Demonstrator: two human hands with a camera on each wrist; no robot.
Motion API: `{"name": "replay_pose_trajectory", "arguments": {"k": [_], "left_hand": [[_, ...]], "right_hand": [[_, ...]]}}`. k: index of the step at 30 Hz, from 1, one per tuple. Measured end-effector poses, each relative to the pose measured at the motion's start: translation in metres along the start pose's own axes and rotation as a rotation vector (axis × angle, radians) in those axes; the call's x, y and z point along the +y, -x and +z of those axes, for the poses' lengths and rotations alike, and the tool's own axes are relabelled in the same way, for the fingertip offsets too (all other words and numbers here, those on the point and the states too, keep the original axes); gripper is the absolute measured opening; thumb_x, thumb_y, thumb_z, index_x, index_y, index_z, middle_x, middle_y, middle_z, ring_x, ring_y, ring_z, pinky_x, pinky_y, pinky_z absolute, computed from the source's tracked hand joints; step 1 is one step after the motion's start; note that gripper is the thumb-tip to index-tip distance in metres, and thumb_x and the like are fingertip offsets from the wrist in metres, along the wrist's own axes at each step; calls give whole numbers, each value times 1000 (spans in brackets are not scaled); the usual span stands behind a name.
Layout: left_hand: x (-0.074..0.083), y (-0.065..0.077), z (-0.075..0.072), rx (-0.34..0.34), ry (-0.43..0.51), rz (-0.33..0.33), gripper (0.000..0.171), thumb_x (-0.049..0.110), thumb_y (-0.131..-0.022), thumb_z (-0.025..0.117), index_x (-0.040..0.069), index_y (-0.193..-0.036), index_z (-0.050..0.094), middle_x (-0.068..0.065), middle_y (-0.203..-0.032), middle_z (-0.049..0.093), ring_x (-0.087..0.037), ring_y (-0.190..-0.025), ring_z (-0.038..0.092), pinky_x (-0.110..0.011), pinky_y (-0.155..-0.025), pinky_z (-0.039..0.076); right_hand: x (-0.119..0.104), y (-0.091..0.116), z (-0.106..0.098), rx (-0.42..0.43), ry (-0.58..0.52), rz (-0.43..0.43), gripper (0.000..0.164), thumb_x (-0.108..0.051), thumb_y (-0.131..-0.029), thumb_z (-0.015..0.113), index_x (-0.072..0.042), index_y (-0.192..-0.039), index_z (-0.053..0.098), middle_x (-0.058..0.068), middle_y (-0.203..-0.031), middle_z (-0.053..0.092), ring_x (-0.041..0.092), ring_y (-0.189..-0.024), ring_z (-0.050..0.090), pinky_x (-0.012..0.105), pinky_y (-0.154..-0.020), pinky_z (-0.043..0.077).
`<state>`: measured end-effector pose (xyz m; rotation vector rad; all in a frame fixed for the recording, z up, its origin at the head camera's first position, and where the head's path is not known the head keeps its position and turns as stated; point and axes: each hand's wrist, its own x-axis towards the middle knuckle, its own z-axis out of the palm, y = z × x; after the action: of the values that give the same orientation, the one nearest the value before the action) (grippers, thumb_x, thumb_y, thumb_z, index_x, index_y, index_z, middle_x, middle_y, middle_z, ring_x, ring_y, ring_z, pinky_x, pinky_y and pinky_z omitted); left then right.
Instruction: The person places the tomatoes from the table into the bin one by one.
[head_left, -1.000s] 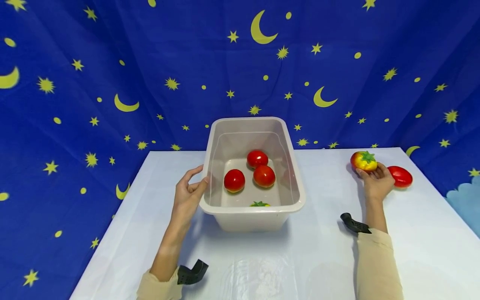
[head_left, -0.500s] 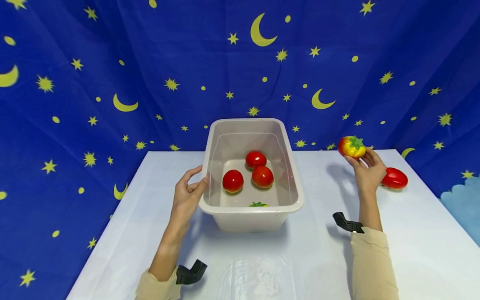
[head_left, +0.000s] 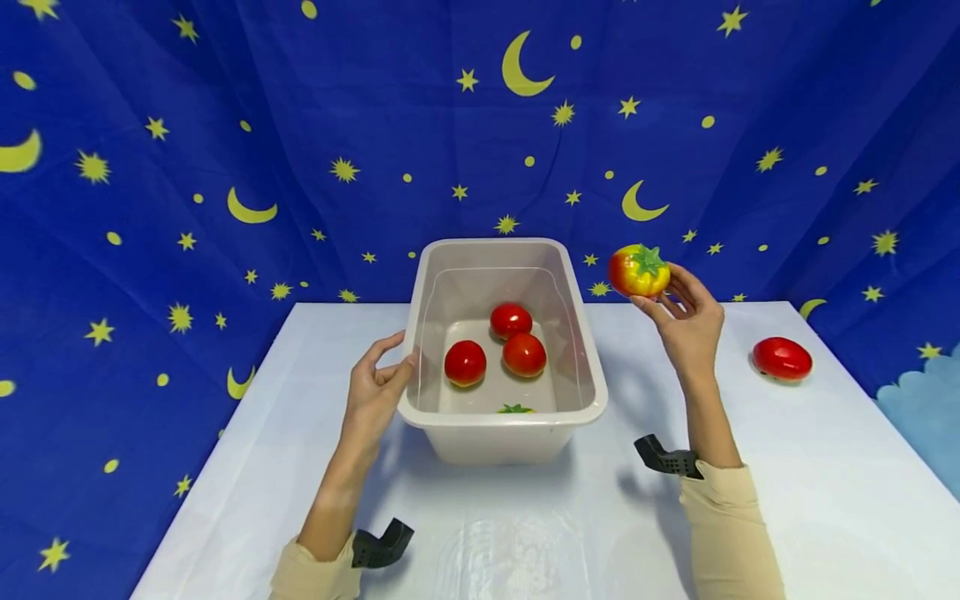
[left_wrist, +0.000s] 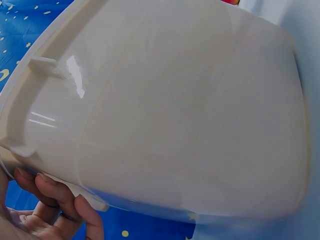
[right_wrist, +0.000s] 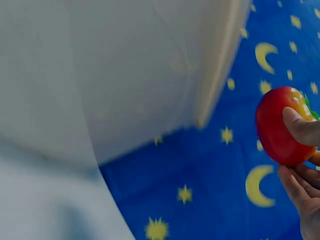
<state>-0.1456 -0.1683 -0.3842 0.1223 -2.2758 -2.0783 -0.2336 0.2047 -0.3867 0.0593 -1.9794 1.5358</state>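
My right hand (head_left: 688, 323) holds a red-and-yellow toy tomato (head_left: 640, 271) with a green leafy top, raised above the table to the right of the bin. In the right wrist view, thumb and fingers pinch the tomato (right_wrist: 282, 126) from opposite sides. My left hand (head_left: 377, 383) grips the left rim of a light grey plastic bin (head_left: 502, 419); the left wrist view has its curled fingers (left_wrist: 60, 195) under the rim. Several toy tomatoes lie in the bin, among them a red one (head_left: 465, 364); only a green top of another shows behind the near wall.
A red toy tomato (head_left: 782, 359) lies on its side on the white table (head_left: 495, 533), to the right. A blue cloth (head_left: 375, 108) with yellow moons and stars hangs behind the table. Each wrist wears a black mount (head_left: 667, 458).
My right hand has lifted the red-and-yellow tomato off the table and carried it left towards the bin. My left hand has stayed on the bin's rim.
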Motion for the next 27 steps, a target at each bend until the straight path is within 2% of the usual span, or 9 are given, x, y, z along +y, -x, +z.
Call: {"name": "replay_pose_trajectory", "arguments": {"k": [7,10,14,19,24,27], "left_hand": [[0,-1,0,3,3,8,44,11,-98,56,12,-141,47,-25,-103,72,-10,-74,71,-28,-72,56],[-1,-1,0,5,4,11,44,11,-98,56,12,-141,48,-25,-102,72,-11,-74,71,-28,-71,56],[-1,-1,0,7,6,7,44,12,-98,57,12,-141,48,-25,-101,72,-13,-74,71,-30,-72,56],[-1,-1,1,8,4,5,44,13,-98,57,13,-141,48,-25,-101,72,-16,-76,72,-33,-74,56],[-1,-1,1,7,-1,3,45,13,-98,58,13,-142,47,-25,-103,72,-16,-77,72,-34,-74,56],[-1,-1,0,8,8,4,45,12,-98,57,12,-142,47,-26,-103,71,-14,-76,72,-33,-73,56]], "right_hand": [[-24,14,23,-155,-135,-74,51,-1,-83,75,-3,-131,60,9,-128,65,8,-109,63,18,-89,50],[-29,20,31,-216,-165,-96,52,2,-82,74,0,-132,58,4,-125,65,7,-108,63,17,-89,50],[-32,26,39,-297,-196,-128,54,4,-82,74,2,-133,56,0,-124,64,7,-108,63,17,-90,49],[-33,31,42,-391,-217,-187,56,7,-81,73,5,-133,54,6,-129,63,7,-113,61,18,-93,49],[-32,34,43,-442,-235,-207,57,11,-79,73,6,-133,54,-4,-129,62,8,-117,60,19,-95,48],[-32,34,44,-474,-232,-233,58,10,-79,74,7,-133,53,-3,-130,62,7,-117,60,19,-96,47]]}}
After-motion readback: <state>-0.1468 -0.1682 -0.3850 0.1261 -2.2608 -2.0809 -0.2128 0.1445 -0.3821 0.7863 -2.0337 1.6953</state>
